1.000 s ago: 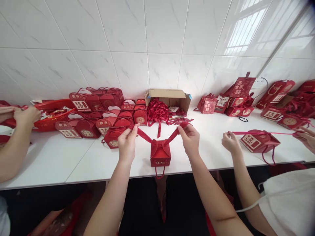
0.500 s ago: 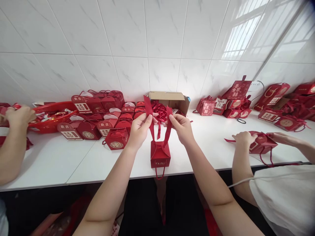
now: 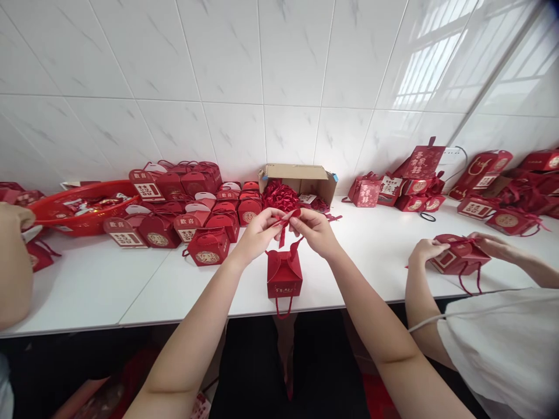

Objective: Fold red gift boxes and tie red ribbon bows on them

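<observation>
A small red gift box (image 3: 284, 277) stands near the front edge of the white table (image 3: 109, 279). A red ribbon (image 3: 285, 224) rises from its top. My left hand (image 3: 258, 233) and my right hand (image 3: 315, 231) meet just above the box, both pinching the ribbon ends, fingers closed and almost touching. A ribbon loop hangs below the box front over the table edge.
Many finished red boxes (image 3: 183, 203) stand at the back left beside a red basket (image 3: 74, 206). A cardboard carton (image 3: 301, 180) of ribbons sits behind. More red boxes (image 3: 414, 180) lie at the right. A person at right handles a box (image 3: 458, 256); another person's arm (image 3: 13, 262) is at left.
My hands first pulled the ribbon ends wide apart, then lifted them upright, and now have come together low above the box. The person at right drew their hands in onto their box.
</observation>
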{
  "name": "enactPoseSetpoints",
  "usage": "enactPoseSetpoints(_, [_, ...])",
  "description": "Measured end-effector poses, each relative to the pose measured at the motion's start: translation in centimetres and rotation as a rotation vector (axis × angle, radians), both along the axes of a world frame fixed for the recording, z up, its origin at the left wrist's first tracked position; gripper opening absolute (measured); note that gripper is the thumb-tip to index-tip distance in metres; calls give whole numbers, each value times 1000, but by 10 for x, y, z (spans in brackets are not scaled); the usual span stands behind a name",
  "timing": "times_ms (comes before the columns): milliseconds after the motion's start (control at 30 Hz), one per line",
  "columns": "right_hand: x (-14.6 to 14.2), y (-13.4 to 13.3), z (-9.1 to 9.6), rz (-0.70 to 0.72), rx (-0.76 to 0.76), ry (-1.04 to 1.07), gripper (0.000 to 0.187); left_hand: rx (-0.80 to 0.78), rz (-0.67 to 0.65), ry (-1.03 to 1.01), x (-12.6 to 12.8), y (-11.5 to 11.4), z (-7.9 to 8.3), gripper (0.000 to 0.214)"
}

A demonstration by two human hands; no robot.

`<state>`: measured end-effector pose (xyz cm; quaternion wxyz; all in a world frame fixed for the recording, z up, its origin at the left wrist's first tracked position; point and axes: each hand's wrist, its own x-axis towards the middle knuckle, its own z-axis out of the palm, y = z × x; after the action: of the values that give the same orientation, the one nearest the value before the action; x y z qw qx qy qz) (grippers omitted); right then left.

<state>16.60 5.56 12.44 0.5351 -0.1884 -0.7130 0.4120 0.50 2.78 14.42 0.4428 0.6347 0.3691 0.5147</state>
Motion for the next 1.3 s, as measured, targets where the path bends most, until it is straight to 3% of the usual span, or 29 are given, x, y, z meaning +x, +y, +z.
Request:
enactPoseSetpoints(100, [6, 2, -2, -43, 240, -156, 23, -86, -23, -164, -6, 2, -2, 21])
enactPoseSetpoints(200, [10, 5, -3, -192, 504, -300, 25, -129, -34, -253, -10, 1, -2, 18])
enactPoseSetpoints(300, [11, 8, -6, -285, 646, -357, 27, -130, -72, -263, -11, -2, -2, 16])
enactPoseSetpoints(533, [9, 10, -13, -371, 747, -428, 28, -122, -36, -299, -14, -2, -5, 12])
enactPoseSetpoints(800, [8, 12, -18, -388, 785, -416, 29, -48, -44, -194, -15, -1, -8, 21])
enactPoseSetpoints(967, [6, 10, -22, -354, 729, -348, 24, -7, -63, -167, -12, -3, -8, 24])
enactPoseSetpoints(1067, [2, 3, -22, -357, 610, -189, 19, 96, 4, -100, -10, -7, -10, 29])
enactPoseSetpoints(1200, [-2, -3, -25, -385, 256, 134, 14, 363, 343, 207, -10, -8, -13, 30])
enactPoseSetpoints(1300, [8, -1, -43, -389, -67, 315, 16, 539, 610, 375, -22, -3, -19, 27])
